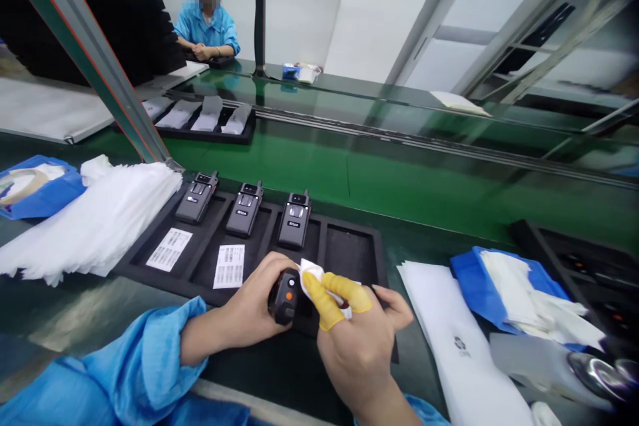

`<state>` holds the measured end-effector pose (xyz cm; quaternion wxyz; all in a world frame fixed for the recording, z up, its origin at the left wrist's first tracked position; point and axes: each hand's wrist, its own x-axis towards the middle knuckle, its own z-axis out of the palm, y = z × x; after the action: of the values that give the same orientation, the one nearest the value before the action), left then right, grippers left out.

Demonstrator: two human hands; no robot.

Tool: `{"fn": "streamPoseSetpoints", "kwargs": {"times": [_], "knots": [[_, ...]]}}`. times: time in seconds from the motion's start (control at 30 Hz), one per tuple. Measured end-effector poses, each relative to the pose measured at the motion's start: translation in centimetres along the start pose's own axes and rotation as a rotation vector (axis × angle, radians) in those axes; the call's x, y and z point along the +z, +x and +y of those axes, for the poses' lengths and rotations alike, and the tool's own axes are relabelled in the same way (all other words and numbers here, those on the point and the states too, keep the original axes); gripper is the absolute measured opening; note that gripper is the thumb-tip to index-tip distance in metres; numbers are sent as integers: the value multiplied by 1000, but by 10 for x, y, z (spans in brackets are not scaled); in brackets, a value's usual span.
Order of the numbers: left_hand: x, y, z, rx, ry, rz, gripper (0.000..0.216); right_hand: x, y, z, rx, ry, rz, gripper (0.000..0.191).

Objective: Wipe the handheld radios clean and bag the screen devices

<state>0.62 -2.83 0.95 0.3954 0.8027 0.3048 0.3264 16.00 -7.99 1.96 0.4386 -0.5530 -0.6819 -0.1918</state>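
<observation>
My left hand is closed around a black two-way radio, whose near face shows a white dot and an orange button. Yellow finger covers sit on the thumb and a finger of my right hand, which pinches a white wiping cloth close against the radio's right side. Beyond my hands, a black foam tray has several compartments. Three similar radios lie there, one of them a radio marked "Riton", and white label sheets rest in front of two of them.
White sleeves are piled left, beside a blue box. More printed sleeves lie right, near a blue box of cloths and a clear bottle. A slanted metal post rises left. A co-worker sits across the line.
</observation>
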Motion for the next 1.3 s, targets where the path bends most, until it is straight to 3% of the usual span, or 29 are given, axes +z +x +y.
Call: {"fn": "streamPoseSetpoints", "kwargs": {"times": [0.2,0.83,1.03,1.3], "knots": [[-2,0,2,7,10,29,43,2,-5,-6,-119,55,-26,33],[2,-6,-4,49,2,63,59,2,-9,2,0,-25,59,28],[1,-3,0,44,39,64,43,4,-7,-8,-114,36,-25,34],[2,-7,-3,115,51,90,56,2,-11,4,-85,-35,36,32]]}}
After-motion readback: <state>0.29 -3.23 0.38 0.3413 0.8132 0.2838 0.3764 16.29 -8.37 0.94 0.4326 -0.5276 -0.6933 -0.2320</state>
